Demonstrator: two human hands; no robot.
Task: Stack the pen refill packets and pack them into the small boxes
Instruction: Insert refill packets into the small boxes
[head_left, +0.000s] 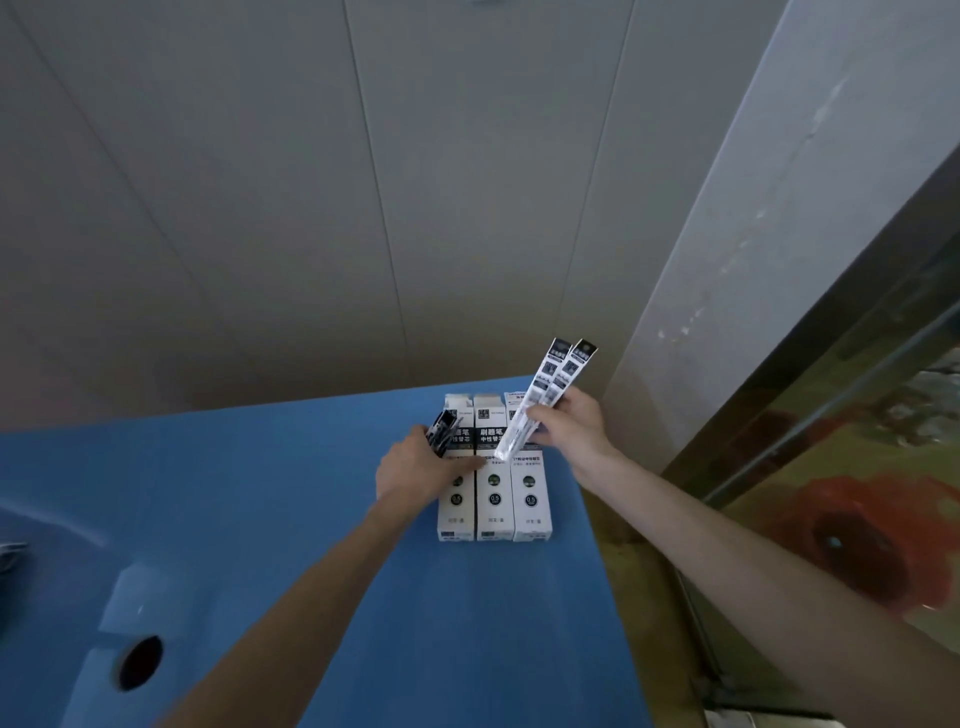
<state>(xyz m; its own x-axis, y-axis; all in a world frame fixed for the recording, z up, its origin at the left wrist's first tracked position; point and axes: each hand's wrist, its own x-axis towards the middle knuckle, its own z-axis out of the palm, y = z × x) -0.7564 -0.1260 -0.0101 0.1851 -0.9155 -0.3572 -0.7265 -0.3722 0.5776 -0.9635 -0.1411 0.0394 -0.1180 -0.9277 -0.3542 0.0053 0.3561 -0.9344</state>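
Three small boxes (494, 467) lying side by side, touching, near the far right corner of a blue bench (322, 519); white and black print, "0.5" marks facing up, top flaps open at the far ends.

Right hand (569, 423) raised above the right box, fingers and thumb pinching two pen refill packets (545, 397) held together. Packets tilted, black printed ends pointing up and to the right, clear lower ends hanging just over the middle and right boxes. Whether the lower tips touch a box: cannot tell.

Left hand (415, 470) lying across the left box, fingers curled round a dark bundle of more refill packets (441, 434) at the far half of that box. Bundle blurred; count not readable.

Round dark hole (140, 662) in the bench surface near the left front. Grey panelled wall (311, 208) behind the bench; patterned floor (857, 519) to the right.
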